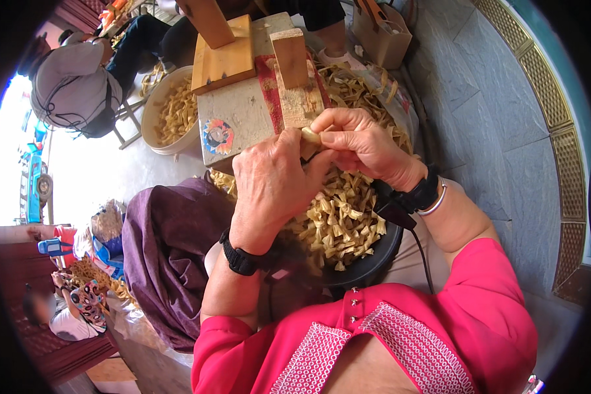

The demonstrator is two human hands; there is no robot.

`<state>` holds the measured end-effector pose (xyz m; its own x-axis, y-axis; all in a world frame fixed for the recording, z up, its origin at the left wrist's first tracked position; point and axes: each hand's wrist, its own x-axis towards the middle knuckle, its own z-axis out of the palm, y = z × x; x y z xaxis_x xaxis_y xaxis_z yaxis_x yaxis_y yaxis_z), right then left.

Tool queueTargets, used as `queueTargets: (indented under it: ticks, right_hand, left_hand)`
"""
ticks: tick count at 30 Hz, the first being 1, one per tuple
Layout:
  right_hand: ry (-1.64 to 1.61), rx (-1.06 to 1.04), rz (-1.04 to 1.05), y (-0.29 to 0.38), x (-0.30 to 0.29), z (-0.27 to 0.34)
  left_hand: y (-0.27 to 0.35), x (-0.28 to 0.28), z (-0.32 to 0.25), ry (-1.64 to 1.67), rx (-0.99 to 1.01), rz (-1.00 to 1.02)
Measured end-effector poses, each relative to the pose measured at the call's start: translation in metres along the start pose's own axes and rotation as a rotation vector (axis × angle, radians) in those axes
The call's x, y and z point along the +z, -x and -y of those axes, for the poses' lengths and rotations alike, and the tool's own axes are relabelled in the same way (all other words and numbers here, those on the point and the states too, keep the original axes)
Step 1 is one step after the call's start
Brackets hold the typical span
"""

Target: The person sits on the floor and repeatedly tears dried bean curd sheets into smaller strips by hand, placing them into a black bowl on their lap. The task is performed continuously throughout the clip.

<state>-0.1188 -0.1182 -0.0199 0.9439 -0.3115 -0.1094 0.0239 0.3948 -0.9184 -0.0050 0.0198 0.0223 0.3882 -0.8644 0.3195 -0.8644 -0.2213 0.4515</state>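
A small pale folded strip piece (311, 135) is pinched between my two hands, above the near end of a wooden block stand. My left hand (273, 177) holds its left side with bent fingers. With thumb and forefinger, my right hand (357, 140) grips the right side. Right below the hands, a black basin (391, 253) rests on my lap, heaped with small knotted pieces of dried leaf-like strip (342, 216). The wooden stand (291, 61) has an upright block on a rough board, over a red cloth (267, 81).
A low bench (231, 111) carries another wooden stand (224, 69). To its left, a white bucket (150, 111) holds similar pieces. Loose dried strips (359, 88) lie right of the bench. A beige box (381, 39) stands beyond. Purple cloth (172, 256) lies left of me. Other people sit nearby.
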Motion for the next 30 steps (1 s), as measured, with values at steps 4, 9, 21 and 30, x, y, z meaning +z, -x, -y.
queueTargets:
  ticks: [4,9,21,30]
  right_hand:
    - [0.018,0.003,0.01,0.001,0.0,0.003]
    - [-0.015,0.008,-0.006,0.001,0.002,0.005]
    - [0.412,-0.285,0.097,0.015,-0.013,0.044]
    - [0.562,-0.177,0.006,0.004,-0.018,0.017]
  left_hand:
    - [0.002,-0.004,-0.006,-0.147,-0.073,0.031]
    - [0.005,-0.002,-0.012,-0.085,-0.143,-0.018]
    - [0.001,-0.014,0.036,1.676,-0.378,0.474]
    - [-0.002,-0.007,0.016,0.096,0.049,0.165]
